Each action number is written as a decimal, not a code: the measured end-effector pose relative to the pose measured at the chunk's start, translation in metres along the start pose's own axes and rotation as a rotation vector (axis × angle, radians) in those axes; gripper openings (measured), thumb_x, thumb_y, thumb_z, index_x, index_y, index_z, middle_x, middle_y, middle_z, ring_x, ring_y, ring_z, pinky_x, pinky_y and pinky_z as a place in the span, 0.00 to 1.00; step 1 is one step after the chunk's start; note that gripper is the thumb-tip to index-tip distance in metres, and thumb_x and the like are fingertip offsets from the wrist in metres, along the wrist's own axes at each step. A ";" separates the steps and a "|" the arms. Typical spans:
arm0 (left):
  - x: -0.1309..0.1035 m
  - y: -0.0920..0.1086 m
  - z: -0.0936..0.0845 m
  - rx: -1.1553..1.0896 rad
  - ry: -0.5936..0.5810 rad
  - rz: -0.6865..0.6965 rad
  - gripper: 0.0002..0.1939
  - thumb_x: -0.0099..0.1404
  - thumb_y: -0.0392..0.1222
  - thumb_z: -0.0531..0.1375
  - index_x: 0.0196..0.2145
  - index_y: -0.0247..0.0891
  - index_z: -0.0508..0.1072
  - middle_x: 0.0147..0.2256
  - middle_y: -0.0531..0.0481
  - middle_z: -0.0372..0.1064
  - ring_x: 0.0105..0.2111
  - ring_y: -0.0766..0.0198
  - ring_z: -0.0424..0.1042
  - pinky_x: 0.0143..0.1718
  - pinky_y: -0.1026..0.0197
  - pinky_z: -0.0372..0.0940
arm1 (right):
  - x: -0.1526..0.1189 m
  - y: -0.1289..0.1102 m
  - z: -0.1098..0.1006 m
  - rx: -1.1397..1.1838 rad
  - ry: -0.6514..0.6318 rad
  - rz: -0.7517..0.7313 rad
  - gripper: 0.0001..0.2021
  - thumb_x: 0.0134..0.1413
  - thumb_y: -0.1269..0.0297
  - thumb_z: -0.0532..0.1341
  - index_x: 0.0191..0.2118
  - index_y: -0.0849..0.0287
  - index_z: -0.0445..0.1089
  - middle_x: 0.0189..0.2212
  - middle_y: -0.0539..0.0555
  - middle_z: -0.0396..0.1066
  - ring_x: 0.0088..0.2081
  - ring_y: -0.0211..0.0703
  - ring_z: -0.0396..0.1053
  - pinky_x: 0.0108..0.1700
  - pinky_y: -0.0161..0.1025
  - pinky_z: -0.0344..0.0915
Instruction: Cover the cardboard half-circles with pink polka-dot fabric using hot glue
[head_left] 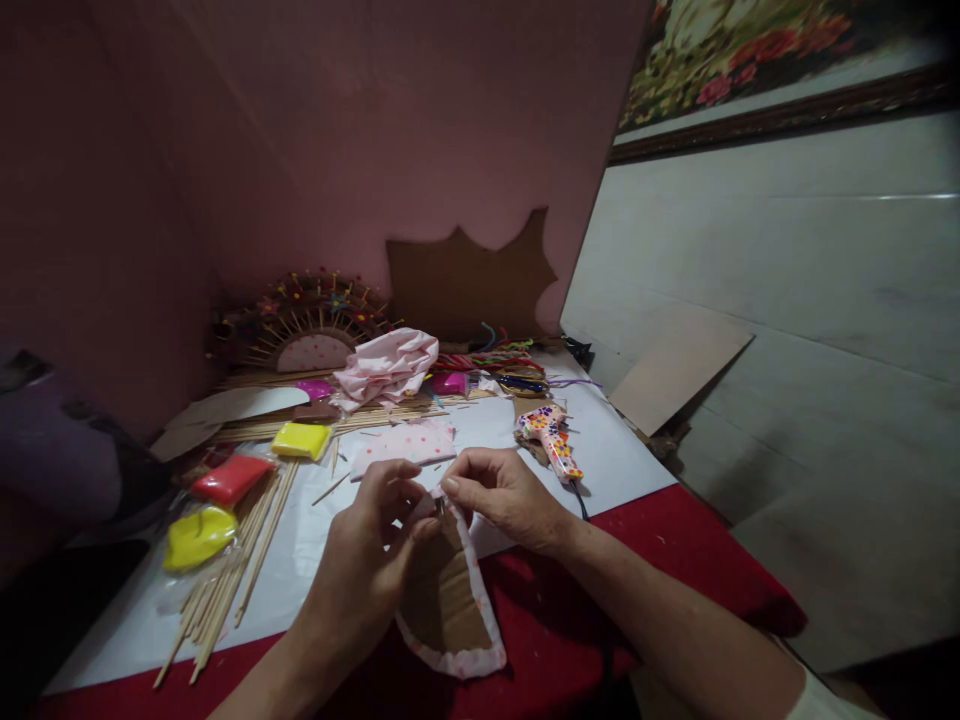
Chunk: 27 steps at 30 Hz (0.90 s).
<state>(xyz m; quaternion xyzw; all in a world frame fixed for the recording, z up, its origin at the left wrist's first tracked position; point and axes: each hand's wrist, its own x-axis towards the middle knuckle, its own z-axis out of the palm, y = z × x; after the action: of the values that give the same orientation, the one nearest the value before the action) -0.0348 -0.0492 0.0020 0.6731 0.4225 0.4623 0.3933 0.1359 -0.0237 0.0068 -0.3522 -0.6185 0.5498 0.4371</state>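
Observation:
Both hands hold a half-round cardboard piece [442,600] near the table's front edge. Pink spotted fabric is folded over its rim, leaving brown cardboard bare in the middle. My left hand [382,530] is closed on the left side of its upper corner, thumb and fingers pinching there. At the same corner, the fingertips of my right hand [502,495] pinch the fabric edge. Just beyond lies a flat piece of pink spotted fabric [409,443]. To the right, a flower-patterned glue gun [553,440] rests on the white sheet.
Wooden sticks [240,560] and yellow and red packets [232,480] lie left. Crumpled pink fabric [390,362] and a decorated stick fan [307,320] sit at the back, beside a jagged cardboard sheet [469,285]. Coloured cords [487,360] lie behind. Red cloth [697,560] covers the front edge.

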 end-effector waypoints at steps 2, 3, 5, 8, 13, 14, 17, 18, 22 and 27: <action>0.004 0.002 0.000 -0.192 0.001 -0.147 0.17 0.57 0.40 0.63 0.43 0.41 0.64 0.30 0.54 0.70 0.31 0.65 0.70 0.30 0.64 0.64 | -0.001 0.001 0.001 -0.013 0.010 -0.006 0.12 0.50 0.58 0.61 0.25 0.62 0.66 0.19 0.46 0.62 0.21 0.32 0.60 0.25 0.32 0.58; 0.006 0.002 0.000 -0.274 0.011 -0.240 0.16 0.55 0.43 0.64 0.40 0.39 0.66 0.28 0.54 0.70 0.28 0.65 0.70 0.28 0.65 0.63 | -0.001 0.001 0.001 -0.022 0.015 -0.010 0.12 0.51 0.58 0.61 0.25 0.62 0.66 0.19 0.46 0.62 0.21 0.33 0.60 0.25 0.32 0.58; 0.009 0.003 0.000 -0.410 0.005 -0.448 0.15 0.54 0.48 0.64 0.34 0.36 0.69 0.22 0.54 0.68 0.22 0.67 0.67 0.23 0.66 0.60 | -0.002 0.002 0.003 -0.048 0.023 -0.021 0.12 0.51 0.58 0.60 0.25 0.62 0.66 0.19 0.46 0.62 0.22 0.33 0.60 0.26 0.33 0.58; 0.010 0.002 0.000 -0.528 -0.031 -0.652 0.17 0.53 0.52 0.63 0.24 0.34 0.70 0.17 0.55 0.66 0.15 0.71 0.61 0.18 0.68 0.53 | -0.003 0.002 0.006 -0.095 0.035 -0.047 0.12 0.52 0.58 0.60 0.26 0.62 0.67 0.21 0.47 0.62 0.23 0.33 0.59 0.27 0.33 0.57; 0.009 -0.006 -0.001 -0.577 -0.069 -0.674 0.17 0.51 0.49 0.66 0.17 0.34 0.66 0.13 0.58 0.59 0.13 0.74 0.54 0.16 0.69 0.47 | -0.005 0.002 0.008 -0.135 0.039 -0.058 0.10 0.53 0.61 0.59 0.26 0.63 0.67 0.21 0.47 0.62 0.24 0.33 0.58 0.27 0.33 0.56; 0.010 -0.007 -0.002 -0.584 -0.076 -0.681 0.19 0.50 0.49 0.66 0.15 0.34 0.65 0.12 0.58 0.57 0.12 0.74 0.53 0.16 0.69 0.46 | -0.005 0.002 0.008 -0.137 0.038 -0.053 0.10 0.53 0.61 0.59 0.26 0.62 0.67 0.21 0.47 0.62 0.24 0.33 0.58 0.27 0.33 0.56; 0.011 -0.007 -0.002 -0.591 -0.084 -0.702 0.21 0.49 0.50 0.67 0.14 0.34 0.64 0.11 0.59 0.55 0.12 0.75 0.51 0.16 0.69 0.45 | -0.006 0.003 0.007 -0.139 0.042 -0.048 0.10 0.53 0.61 0.60 0.26 0.62 0.67 0.21 0.47 0.62 0.24 0.33 0.57 0.27 0.32 0.55; 0.011 -0.006 -0.002 -0.587 -0.089 -0.705 0.20 0.48 0.50 0.67 0.14 0.34 0.65 0.11 0.59 0.55 0.12 0.75 0.51 0.16 0.70 0.45 | -0.006 0.003 0.007 -0.141 0.046 -0.049 0.10 0.53 0.61 0.60 0.26 0.62 0.67 0.21 0.47 0.62 0.24 0.33 0.57 0.27 0.32 0.55; 0.012 -0.002 -0.003 -0.540 -0.135 -0.680 0.17 0.44 0.48 0.69 0.17 0.32 0.70 0.12 0.58 0.59 0.13 0.75 0.54 0.17 0.69 0.50 | -0.006 0.004 0.008 -0.120 0.049 -0.018 0.11 0.52 0.60 0.60 0.25 0.61 0.66 0.20 0.46 0.61 0.23 0.33 0.57 0.26 0.32 0.55; 0.013 -0.002 -0.004 -0.481 -0.153 -0.635 0.16 0.43 0.48 0.70 0.18 0.31 0.73 0.14 0.54 0.64 0.13 0.73 0.58 0.18 0.67 0.54 | -0.006 0.006 0.011 -0.082 0.053 0.005 0.12 0.52 0.58 0.61 0.24 0.61 0.65 0.20 0.46 0.60 0.22 0.32 0.55 0.25 0.32 0.53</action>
<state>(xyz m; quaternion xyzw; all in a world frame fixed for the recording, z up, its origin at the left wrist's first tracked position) -0.0365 -0.0354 0.0052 0.4304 0.4587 0.3521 0.6930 0.1282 -0.0326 -0.0004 -0.3859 -0.6278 0.5157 0.4370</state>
